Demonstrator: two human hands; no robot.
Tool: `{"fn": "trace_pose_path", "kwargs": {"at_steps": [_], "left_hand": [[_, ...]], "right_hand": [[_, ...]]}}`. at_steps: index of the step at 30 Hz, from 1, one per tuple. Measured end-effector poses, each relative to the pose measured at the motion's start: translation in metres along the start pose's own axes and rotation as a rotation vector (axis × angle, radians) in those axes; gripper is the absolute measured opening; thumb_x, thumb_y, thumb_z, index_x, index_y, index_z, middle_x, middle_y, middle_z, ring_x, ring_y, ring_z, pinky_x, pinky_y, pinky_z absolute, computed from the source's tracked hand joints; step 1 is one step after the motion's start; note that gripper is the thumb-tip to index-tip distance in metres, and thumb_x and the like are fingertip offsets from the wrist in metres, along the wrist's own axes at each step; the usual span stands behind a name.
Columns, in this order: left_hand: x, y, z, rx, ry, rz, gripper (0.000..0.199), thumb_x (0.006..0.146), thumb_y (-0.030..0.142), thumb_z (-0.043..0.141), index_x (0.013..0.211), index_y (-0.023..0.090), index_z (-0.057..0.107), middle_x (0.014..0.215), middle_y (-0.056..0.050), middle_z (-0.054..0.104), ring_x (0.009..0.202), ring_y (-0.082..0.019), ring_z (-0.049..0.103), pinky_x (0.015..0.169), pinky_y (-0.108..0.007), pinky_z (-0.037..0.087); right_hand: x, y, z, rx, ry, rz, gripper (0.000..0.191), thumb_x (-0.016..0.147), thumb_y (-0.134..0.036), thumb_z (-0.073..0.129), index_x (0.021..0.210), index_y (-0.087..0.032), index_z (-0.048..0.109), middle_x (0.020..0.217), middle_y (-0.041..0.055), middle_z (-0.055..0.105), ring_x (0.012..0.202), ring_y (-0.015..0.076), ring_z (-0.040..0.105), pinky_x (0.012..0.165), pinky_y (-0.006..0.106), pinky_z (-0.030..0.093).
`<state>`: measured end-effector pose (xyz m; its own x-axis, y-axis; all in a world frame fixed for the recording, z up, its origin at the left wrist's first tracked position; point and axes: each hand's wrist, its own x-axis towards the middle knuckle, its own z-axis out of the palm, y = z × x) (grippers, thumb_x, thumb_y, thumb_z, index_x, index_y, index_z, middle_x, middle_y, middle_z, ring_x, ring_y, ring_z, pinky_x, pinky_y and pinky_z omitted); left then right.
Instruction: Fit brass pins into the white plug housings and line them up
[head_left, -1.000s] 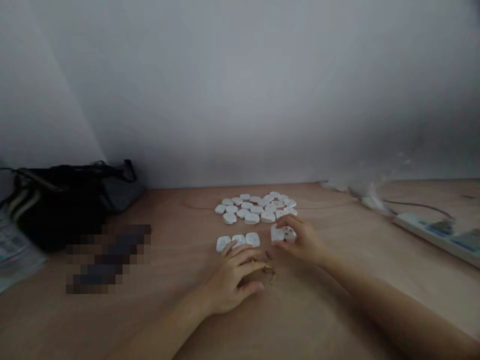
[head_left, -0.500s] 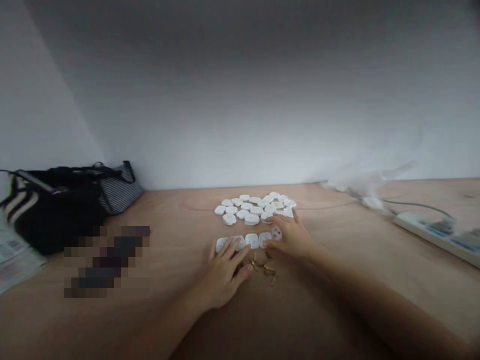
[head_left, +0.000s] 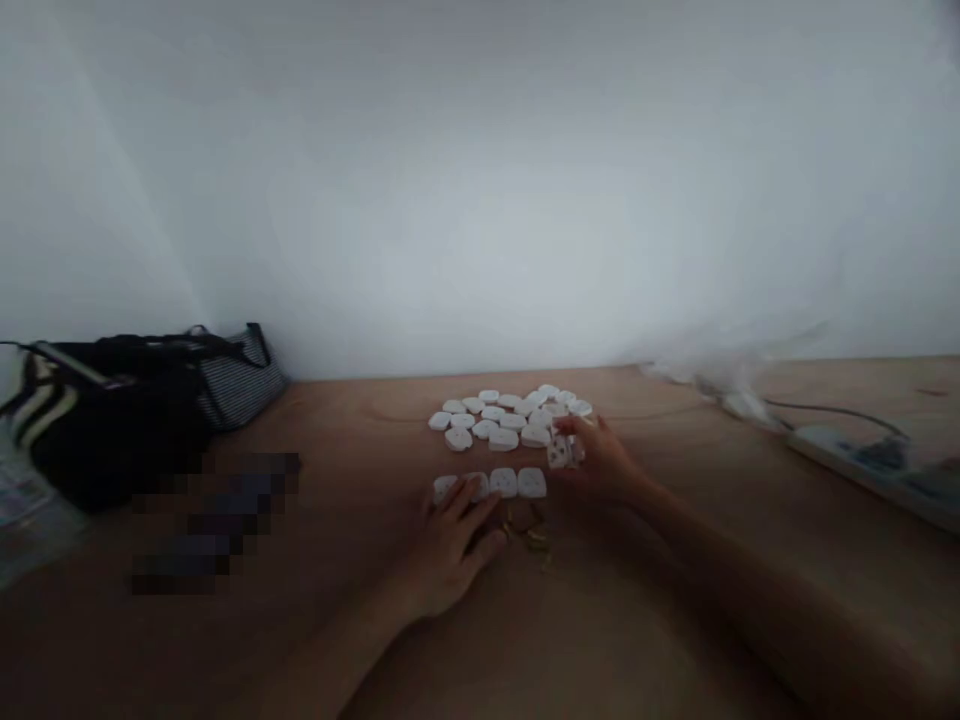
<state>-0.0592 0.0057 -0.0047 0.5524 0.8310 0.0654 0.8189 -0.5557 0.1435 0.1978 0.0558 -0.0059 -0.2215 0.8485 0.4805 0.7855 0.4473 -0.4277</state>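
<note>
Head view: a person stands working at a wooden bench with both bare hands, seen from across the room.
Right hand: grip clenched, fingers curled round a white plug shell at the near right edge of the heap.
Left hand: grip released, fingers spread, fingertips over the left end of the row.
Row: four white plug shells lie side by side, nearer than the heap.
Heap: loose white plug casings lie close together at the far middle of the bench.
Near the row: small brass pins lie scattered between the hands.
Bench left: a black bag stands beside a pixelated patch, its object impossible to make out.
Bench right: a white power strip lies far off, with its cable.
</note>
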Motion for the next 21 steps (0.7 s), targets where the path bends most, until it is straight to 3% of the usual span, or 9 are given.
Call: {"fn": "trace_pose_path", "kwargs": {"at_steps": [2,4,8,11,15,18,21], "left_hand": [[0.0,0.0,0.001,-0.001,0.024,0.005,0.054,0.092,0.055,0.025,0.137,0.027,0.035,0.148,-0.009,0.024,0.136,-0.029,0.018,0.106,-0.058,0.012],[0.0,-0.001,0.003,-0.003,0.056,0.028,0.053,0.092,0.054,0.027,0.136,0.027,0.036,0.148,-0.009,0.024,0.136,-0.029,0.018,0.106,-0.059,0.011],[-0.002,-0.002,0.003,-0.027,0.077,0.104,0.049,0.092,0.051,0.033,0.134,0.027,0.04,0.147,-0.008,0.028,0.136,-0.03,0.02,0.107,-0.059,0.011],[-0.005,-0.001,-0.001,-0.055,0.063,0.195,0.049,0.089,0.051,0.041,0.133,0.029,0.041,0.146,-0.007,0.03,0.135,-0.03,0.02,0.107,-0.057,0.012],[-0.007,0.003,-0.007,-0.104,0.032,0.301,0.05,0.086,0.05,0.048,0.132,0.032,0.041,0.142,-0.004,0.039,0.134,-0.029,0.025,0.108,-0.056,0.013],[-0.006,0.003,-0.007,-0.139,0.046,0.304,0.046,0.086,0.047,0.049,0.13,0.032,0.045,0.138,-0.004,0.044,0.132,-0.029,0.03,0.108,-0.055,0.015],[-0.005,0.001,-0.004,-0.159,0.046,0.288,0.044,0.087,0.046,0.048,0.128,0.031,0.047,0.137,-0.005,0.046,0.13,-0.029,0.032,0.107,-0.055,0.017]], "right_hand": [[-0.005,-0.002,-0.006,0.041,0.026,0.009,0.047,0.064,-0.024,0.065,0.109,-0.016,0.053,0.107,0.0112,0.062,0.1,0.0247,0.058,0.089,0.04,0.043],[-0.015,-0.008,-0.014,0.087,0.01,-0.01,0.043,0.062,-0.022,0.065,0.103,-0.017,0.055,0.099,0.0078,0.065,0.089,0.0219,0.061,0.078,0.033,0.049],[-0.039,-0.022,-0.026,0.244,-0.169,-0.172,0.044,0.062,-0.014,0.061,0.105,-0.021,0.058,0.096,0.0041,0.067,0.084,0.0201,0.062,0.075,0.031,0.049],[-0.049,-0.025,-0.027,0.268,-0.254,-0.186,0.052,0.063,-0.015,0.062,0.115,-0.021,0.055,0.101,0.0056,0.065,0.086,0.0215,0.061,0.077,0.032,0.048],[-0.051,-0.024,-0.021,0.272,-0.267,-0.099,0.052,0.062,-0.015,0.063,0.113,-0.02,0.055,0.092,0.0035,0.065,0.079,0.0184,0.06,0.069,0.028,0.048],[-0.05,-0.027,-0.02,0.233,-0.253,-0.161,0.044,0.061,-0.017,0.067,0.104,-0.021,0.06,0.093,0.0039,0.065,0.084,0.0205,0.059,0.075,0.032,0.046],[-0.052,-0.031,-0.022,0.256,-0.259,-0.213,0.046,0.063,-0.02,0.069,0.108,-0.022,0.059,0.099,0.0041,0.064,0.088,0.0218,0.059,0.079,0.034,0.045]]}}
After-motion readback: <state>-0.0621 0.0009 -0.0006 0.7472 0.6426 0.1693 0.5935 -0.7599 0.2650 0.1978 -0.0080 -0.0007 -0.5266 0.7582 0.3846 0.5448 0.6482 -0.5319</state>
